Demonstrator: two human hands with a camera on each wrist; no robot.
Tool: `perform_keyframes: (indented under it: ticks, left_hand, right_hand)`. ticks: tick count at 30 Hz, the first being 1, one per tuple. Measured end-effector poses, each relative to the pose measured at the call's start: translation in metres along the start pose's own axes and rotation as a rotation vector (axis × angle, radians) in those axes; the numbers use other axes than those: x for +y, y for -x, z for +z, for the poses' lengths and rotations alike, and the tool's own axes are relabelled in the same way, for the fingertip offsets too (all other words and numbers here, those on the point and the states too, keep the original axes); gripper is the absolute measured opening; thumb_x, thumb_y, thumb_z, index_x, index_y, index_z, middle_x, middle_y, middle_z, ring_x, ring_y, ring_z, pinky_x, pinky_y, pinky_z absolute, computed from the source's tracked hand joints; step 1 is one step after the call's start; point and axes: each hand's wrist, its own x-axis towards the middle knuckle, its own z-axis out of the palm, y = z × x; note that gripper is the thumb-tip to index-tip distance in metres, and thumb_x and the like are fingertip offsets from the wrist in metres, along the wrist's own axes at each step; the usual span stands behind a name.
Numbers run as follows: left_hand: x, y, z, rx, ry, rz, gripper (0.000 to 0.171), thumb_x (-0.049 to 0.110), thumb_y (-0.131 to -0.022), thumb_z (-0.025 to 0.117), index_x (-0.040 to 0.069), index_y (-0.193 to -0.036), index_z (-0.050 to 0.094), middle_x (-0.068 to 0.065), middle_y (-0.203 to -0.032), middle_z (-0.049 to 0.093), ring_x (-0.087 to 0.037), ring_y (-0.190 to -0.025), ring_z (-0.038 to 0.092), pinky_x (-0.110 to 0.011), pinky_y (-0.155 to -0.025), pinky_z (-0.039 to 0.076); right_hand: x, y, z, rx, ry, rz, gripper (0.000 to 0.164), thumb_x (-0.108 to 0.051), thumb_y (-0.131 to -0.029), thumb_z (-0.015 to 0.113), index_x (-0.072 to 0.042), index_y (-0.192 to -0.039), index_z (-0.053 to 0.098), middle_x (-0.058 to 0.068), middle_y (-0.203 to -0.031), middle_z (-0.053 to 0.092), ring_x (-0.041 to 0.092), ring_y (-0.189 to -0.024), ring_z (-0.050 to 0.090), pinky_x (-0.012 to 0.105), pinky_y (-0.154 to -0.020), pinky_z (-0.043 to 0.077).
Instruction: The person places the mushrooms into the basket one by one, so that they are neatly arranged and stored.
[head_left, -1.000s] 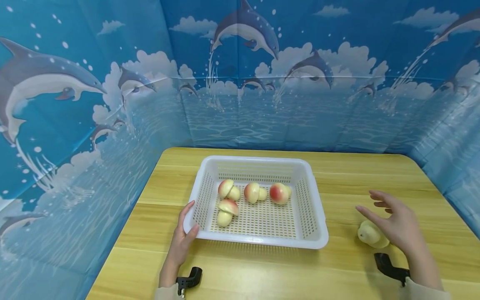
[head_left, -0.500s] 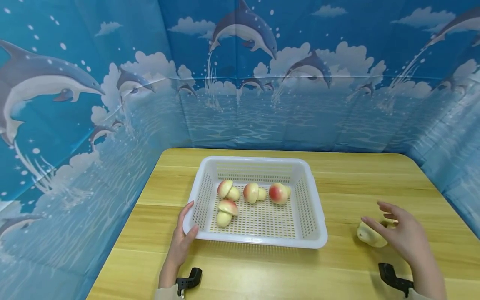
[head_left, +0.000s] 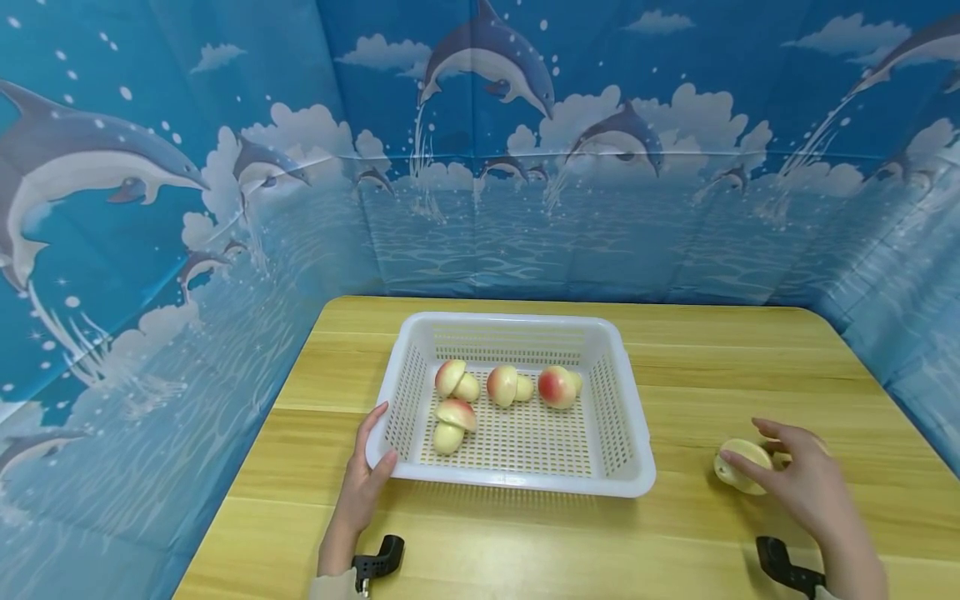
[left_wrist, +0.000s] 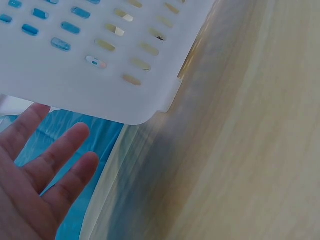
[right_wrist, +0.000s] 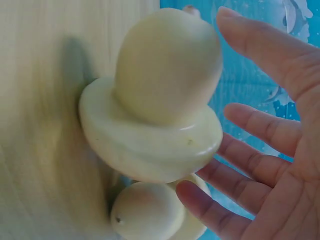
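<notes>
While the L hand rests straight-fingered at the near L corner of the white slotted plastic basket, not clenched, the risk there is prob. a skid: w/ no firm hold, a knock could shift it on the wood-grain table. Inside, four red-tipped toy mushrooms lie loose, three in a row & one nearer, so a jolt might roll them. Farther R, well apart from the basket, a pale toy mushroom sits on the table between thumb & spread fingers of the R hand, not closed round it; can't tell if fingertips touch. B/c cap & stem look smooth & round, a one-sided pinch could spin it away. A second mushroom is just beside it, partly hidden, so stray fingers might nudge that too.
</notes>
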Motion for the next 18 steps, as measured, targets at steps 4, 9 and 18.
perform_keyframes:
  ticks: [4, 9, 18]
  left_hand:
    - [-0.0010, -0.0002, -0.0006, -0.004, -0.010, -0.004, 0.062, 0.008, -0.093, 0.044, 0.020, -0.150, 0.023, -0.017, -0.148, 0.032, -0.038, -0.125, 0.042, -0.037, -0.093, 0.041]
    - [-0.0023, -0.0003, -0.0014, -0.020, -0.021, -0.004, 0.062, 0.009, -0.094, 0.043, 0.021, -0.151, 0.020, -0.017, -0.150, 0.030, -0.040, -0.127, 0.040, -0.042, -0.094, 0.039]
    - [-0.0039, -0.0003, -0.0018, -0.021, -0.024, 0.003, 0.061, 0.011, -0.095, 0.044, 0.021, -0.151, 0.021, -0.017, -0.150, 0.030, -0.039, -0.127, 0.039, -0.039, -0.094, 0.039]
  right_hand:
    - [0.0029, 0.0014, 0.0037, -0.005, -0.017, 0.006, 0.077, -0.042, -0.082, 0.072, 0.013, -0.128, 0.047, 0.038, -0.117, 0.050, 0.053, -0.097, 0.052, 0.059, -0.070, 0.044]
    - [0.0048, 0.0024, 0.0059, -0.065, -0.042, 0.038, 0.080, -0.044, -0.085, 0.068, 0.015, -0.132, 0.041, 0.042, -0.122, 0.046, 0.057, -0.102, 0.048, 0.060, -0.075, 0.043]
    - [0.0040, 0.0057, 0.0097, -0.108, -0.045, 0.072, 0.082, -0.048, -0.086, 0.064, 0.014, -0.134, 0.040, 0.040, -0.125, 0.044, 0.051, -0.101, 0.050, 0.056, -0.074, 0.043]
